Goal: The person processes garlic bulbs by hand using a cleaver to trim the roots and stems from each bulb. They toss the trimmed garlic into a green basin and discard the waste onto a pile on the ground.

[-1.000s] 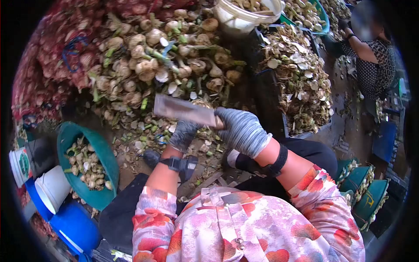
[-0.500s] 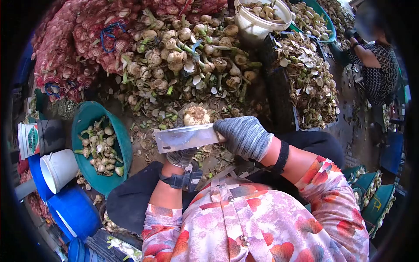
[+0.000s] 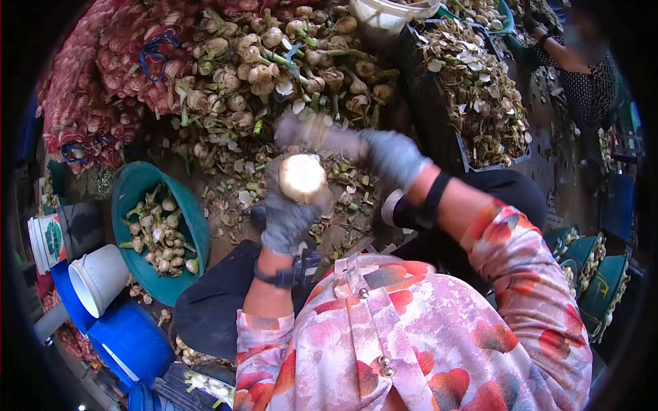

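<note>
My left hand (image 3: pixel 288 218), in a grey glove, is closed around a garlic bulb (image 3: pixel 302 178) whose smooth, pale face points up at me. My right hand (image 3: pixel 395 159), gloved too and smeared by motion, grips a broad-bladed knife (image 3: pixel 312 134). The blurred blade is just beyond the bulb, pointing left, apart from it in this view. Trimmings (image 3: pixel 349 188) litter the ground below both hands. Past the knife rises a large heap of garlic bulbs with stalks (image 3: pixel 274 68).
At left stands a green basin (image 3: pixel 200 226) holding trimmed bulbs, near white and blue buckets (image 3: pixel 133 342). Red mesh sacks of garlic (image 3: pixel 89 89) lie at the back left. A crate of peelings (image 3: pixel 480 89) is at right, with another person (image 3: pixel 589 82) beyond it.
The knife has swung from the near side of the bulb to beyond it. Brown roots showed on the bulb before; now a pale, smooth face shows. The view has shifted slightly.
</note>
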